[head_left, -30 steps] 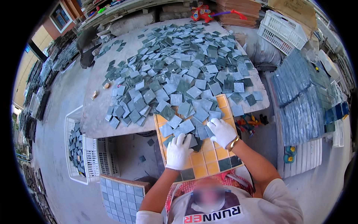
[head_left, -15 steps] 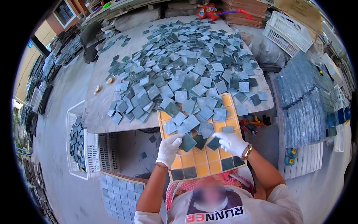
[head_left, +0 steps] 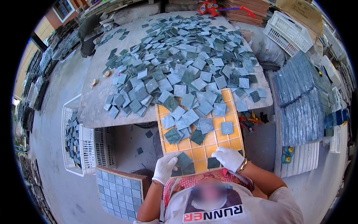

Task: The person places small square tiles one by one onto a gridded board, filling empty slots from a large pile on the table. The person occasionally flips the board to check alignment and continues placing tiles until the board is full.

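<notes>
A yellow gridded tray point(head_left: 200, 153) leans from the table edge toward my body, with loose square stone tiles heaped over its upper half. My gloved left hand point(head_left: 164, 167) pinches a dark green tile point(head_left: 184, 160) above the near left cells. Under it, dark tiles point(head_left: 189, 170) lie in the nearest row. My gloved right hand point(head_left: 230, 159) has its fingers closed at the edge of another dark green tile point(head_left: 213, 163) in that row; the hand covers the cells to its right. A single grey tile point(head_left: 226, 128) lies on the tray's right side.
A big pile of tiles point(head_left: 179, 56) spreads over the table point(head_left: 97, 100). White crates point(head_left: 87, 147) with tiles stand at left, beside a stack of tiled panels point(head_left: 118, 194). Wrapped tile stacks point(head_left: 302, 104) rise at right. A red toy point(head_left: 207, 8) lies at the back.
Both hands have moved down toward the tray's near edge, each with a dark tile. The right-hand tile is now in the nearest row. A grey tile on the right shows more fully.
</notes>
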A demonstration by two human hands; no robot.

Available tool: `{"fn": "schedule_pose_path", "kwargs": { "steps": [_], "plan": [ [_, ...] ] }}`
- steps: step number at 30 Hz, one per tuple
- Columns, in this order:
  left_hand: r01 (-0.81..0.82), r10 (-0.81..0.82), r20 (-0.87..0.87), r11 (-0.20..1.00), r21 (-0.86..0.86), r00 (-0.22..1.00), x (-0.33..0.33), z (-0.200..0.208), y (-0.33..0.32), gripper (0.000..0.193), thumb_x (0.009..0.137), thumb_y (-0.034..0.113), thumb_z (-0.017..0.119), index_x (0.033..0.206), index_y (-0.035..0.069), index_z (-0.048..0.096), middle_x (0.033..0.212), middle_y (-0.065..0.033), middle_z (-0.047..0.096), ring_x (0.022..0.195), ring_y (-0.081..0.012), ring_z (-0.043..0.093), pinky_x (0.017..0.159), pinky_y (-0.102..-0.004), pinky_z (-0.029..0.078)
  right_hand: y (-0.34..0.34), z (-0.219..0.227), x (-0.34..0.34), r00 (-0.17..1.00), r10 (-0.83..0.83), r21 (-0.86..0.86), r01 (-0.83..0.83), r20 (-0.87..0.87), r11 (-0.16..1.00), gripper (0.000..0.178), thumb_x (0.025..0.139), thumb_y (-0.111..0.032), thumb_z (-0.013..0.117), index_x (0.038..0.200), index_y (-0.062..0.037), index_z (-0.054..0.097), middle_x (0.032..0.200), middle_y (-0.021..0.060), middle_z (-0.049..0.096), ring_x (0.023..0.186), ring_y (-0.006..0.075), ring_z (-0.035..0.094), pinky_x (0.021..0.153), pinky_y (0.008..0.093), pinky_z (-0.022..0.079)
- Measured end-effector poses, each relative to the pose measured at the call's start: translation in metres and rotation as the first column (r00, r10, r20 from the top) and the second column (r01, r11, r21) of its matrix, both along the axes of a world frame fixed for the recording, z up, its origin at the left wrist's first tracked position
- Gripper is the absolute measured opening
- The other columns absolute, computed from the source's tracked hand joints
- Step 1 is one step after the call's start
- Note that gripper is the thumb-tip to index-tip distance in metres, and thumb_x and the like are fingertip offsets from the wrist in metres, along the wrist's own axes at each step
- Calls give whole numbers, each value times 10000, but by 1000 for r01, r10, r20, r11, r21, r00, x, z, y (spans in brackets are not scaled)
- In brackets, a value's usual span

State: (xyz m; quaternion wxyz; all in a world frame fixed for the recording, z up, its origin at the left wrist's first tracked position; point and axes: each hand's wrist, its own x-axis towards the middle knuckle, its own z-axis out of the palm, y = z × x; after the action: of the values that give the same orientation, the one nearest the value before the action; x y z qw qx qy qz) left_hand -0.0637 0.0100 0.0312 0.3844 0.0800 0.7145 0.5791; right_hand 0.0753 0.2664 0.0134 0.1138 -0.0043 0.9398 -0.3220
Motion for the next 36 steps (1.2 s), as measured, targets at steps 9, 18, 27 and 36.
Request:
{"fn": "schedule_pose_path", "kwargs": {
  "steps": [9,18,27,36],
  "plan": [
    [-147,142,57,985,94,988,13,-15,-25,291,923,101,496,1146,-34,625,941,-55,656,710,-97,593,608,-228,478,-21,23,-7,983,170,385,-131,-69,914,509,644,-323,790,1056,-161,538,925,53,524,868,245,567,717,365,495],
    [-385,377,85,912,139,922,1,-18,-65,380,914,263,558,1142,-37,612,916,-56,669,677,-103,589,586,-208,460,-23,10,7,983,172,276,-147,-69,950,410,753,-203,687,1126,-110,543,912,79,522,856,255,569,722,378,496],
    [-568,245,-761,801,-190,600,-139,-30,-229,234,816,24,581,1045,5,619,936,-120,616,811,-187,587,723,-301,489,-1,22,15,950,-306,-133,296,-58,946,391,765,-186,731,1107,-46,604,1033,138,616,780,250,650,700,351,529],
    [-332,-191,-892,880,-341,410,-190,9,-145,195,779,40,626,971,11,644,1090,-116,638,1045,-227,592,892,-340,480,-6,27,-85,883,-44,114,110,-468,987,248,798,-161,660,1032,-102,605,1025,76,616,883,248,618,737,367,510]
  ]
}}
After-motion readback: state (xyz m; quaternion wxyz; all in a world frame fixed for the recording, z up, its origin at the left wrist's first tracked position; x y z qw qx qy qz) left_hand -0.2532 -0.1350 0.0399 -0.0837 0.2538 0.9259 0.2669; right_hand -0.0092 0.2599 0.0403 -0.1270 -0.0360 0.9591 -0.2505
